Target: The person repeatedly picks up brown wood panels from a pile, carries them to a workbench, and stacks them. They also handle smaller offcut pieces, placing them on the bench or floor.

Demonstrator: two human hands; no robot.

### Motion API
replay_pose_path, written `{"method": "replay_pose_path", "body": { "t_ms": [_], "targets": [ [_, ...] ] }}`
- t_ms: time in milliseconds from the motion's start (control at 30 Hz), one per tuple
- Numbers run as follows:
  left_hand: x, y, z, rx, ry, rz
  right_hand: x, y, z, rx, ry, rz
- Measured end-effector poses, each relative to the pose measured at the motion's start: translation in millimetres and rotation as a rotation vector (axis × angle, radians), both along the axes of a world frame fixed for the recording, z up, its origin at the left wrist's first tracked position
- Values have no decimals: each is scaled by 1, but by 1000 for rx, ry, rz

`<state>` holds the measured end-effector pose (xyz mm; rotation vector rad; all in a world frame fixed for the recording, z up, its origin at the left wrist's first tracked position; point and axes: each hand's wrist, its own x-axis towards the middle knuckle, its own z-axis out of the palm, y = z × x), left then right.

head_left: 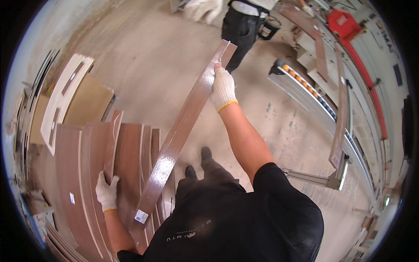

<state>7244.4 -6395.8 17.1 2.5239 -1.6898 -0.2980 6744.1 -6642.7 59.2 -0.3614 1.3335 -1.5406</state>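
My right hand (223, 88), in a white glove, grips the far end of a long glossy brown wood strip (176, 139) that slants from upper right down to my lower left. A small label sits near the strip's near end. My left hand (106, 191), also gloved, rests on the edge of an upright brown panel (111, 142) in a stack of brown boards (76, 174) at my left. My dark shoes show on the concrete floor below the strip.
A person in dark trousers and white gloves (244, 24) stands ahead. A roller conveyor machine (314, 98) with a brown strip on it runs along the right. White and tan panels (70, 96) lean at the left wall. A red machine part (345, 24) sits far right.
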Motion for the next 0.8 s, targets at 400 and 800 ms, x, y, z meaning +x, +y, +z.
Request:
{"method": "replay_pose_path", "body": {
  "t_ms": [400, 800],
  "targets": [
    [-10, -3, -29, -9, -23, -49, -88, -35, 66, -23, 302, 7],
    [-4, -6, -23, -11, -57, -48, -127, -40, 23, -82, -300, -93]
  ]
}}
